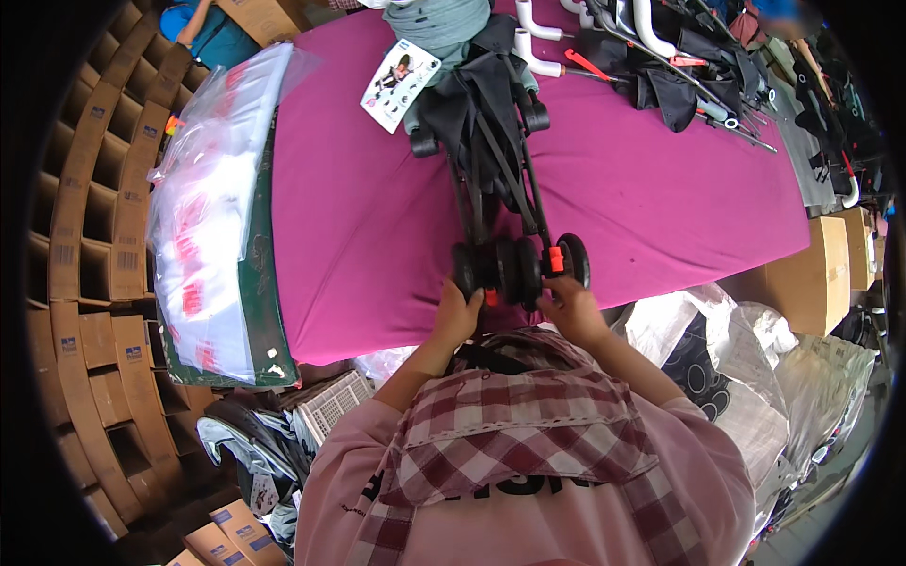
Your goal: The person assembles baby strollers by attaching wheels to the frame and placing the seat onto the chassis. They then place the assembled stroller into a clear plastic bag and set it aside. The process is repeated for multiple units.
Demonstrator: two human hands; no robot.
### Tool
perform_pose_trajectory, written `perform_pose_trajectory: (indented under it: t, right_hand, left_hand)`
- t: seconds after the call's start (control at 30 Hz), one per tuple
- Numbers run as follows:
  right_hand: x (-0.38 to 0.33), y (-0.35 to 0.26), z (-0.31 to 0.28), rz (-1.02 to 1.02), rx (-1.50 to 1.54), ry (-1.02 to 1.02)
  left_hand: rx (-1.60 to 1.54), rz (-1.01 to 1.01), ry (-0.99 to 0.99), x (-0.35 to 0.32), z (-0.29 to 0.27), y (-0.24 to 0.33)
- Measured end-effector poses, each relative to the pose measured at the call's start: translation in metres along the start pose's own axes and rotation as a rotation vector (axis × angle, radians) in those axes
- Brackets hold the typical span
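Folded stroller (462,113) lies on the pink table (359,236), wheels (510,269) at its near edge seemingly fitted and card (396,85) attached, remaining work unclear; left hand (457,316) curled, right hand (574,309) fingers bent at wheels, can't tell what either pinches.

The folded stroller (472,108) pairs black cloth and a black frame with black wheels (574,261), bright orange-red clips (557,258) and muted grey-green fabric (439,28), beside a mostly white card (401,83). Beneath it the tablecloth (359,217) is plain magenta, next to clear and whitish plastic bags (212,208) with red marks, a dark green board (261,330), white curved handles (536,57) and a tan-brown carton (813,274). The apron (528,424) is checked in maroon and off-white over a pale pink shirt (528,528) with black lettering, while a co-worker's top (226,47) is teal blue.
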State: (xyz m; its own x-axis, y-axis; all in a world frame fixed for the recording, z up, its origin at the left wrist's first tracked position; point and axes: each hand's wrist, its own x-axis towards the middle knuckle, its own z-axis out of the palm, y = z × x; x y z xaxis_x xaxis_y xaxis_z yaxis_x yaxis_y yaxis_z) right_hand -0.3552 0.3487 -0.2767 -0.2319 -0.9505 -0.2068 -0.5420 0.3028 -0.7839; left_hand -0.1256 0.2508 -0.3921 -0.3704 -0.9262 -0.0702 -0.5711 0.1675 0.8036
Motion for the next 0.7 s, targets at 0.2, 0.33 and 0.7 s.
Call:
perform_pose_trajectory:
  t: [0.2, 0.33, 0.7]
  right_hand:
    - [0.008, 0.070, -0.040, -0.049, -0.152, 0.183]
    - [0.039, 0.091, -0.011, 0.095, -0.176, -0.416]
    - [0.090, 0.066, 0.118, -0.293, -0.295, -0.512]
  left_hand:
    - [-0.120, -0.239, -0.161, 0.037, -0.005, -0.022]
    - [-0.029, -0.208, -0.082, 0.032, -0.017, -0.009]
    - [0.008, -0.424, 0.031, 0.081, -0.126, -0.036]
